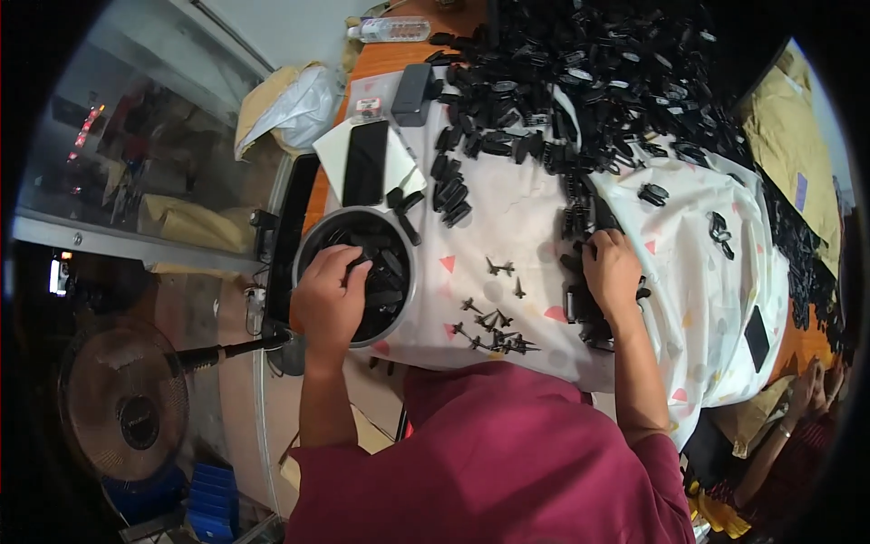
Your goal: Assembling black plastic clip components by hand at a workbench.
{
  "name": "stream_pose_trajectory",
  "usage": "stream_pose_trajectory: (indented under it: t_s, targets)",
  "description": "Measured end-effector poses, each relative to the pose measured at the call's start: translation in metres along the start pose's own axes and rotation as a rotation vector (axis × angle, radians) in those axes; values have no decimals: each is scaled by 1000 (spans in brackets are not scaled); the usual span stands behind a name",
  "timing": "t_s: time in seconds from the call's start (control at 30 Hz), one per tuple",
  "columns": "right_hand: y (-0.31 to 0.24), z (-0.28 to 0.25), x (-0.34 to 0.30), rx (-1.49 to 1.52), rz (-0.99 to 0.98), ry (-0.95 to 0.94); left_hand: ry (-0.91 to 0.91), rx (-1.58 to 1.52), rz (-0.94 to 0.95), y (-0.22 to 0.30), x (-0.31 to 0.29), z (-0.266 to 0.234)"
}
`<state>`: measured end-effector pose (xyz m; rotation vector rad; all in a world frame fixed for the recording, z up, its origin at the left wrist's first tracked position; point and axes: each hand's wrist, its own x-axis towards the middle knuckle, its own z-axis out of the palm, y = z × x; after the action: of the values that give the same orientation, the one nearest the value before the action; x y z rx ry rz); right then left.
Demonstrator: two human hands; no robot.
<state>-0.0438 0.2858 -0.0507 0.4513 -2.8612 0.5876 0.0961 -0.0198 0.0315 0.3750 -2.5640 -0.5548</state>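
Pins (498,340) lie scattered between the hands, bodyward of the right fingertips. The left hand (328,295) is over the bucket (406,303), thumb and fingertips drawn close; I cannot tell whether they pinch anything. Black parts (388,263) lie in the bucket, under and right of those fingers. The right hand (612,272) curls over a row (580,213) of similar parts, stretching beyond and bodyward of it; its grip is hidden. Past the left hand lies a phone (365,163); well beyond both hands, a heap (598,72) of parts.
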Motion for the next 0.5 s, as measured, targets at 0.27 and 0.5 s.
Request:
stream_pose_trajectory:
  t_s: [0.27, 0.5]
  targets:
    - [3, -28, -11, 1098, 445, 39, -108, 296, 160, 6, 21, 15]
    - [18, -44, -31, 1690, 751, 43, -451, -180, 522, 121, 7, 151]
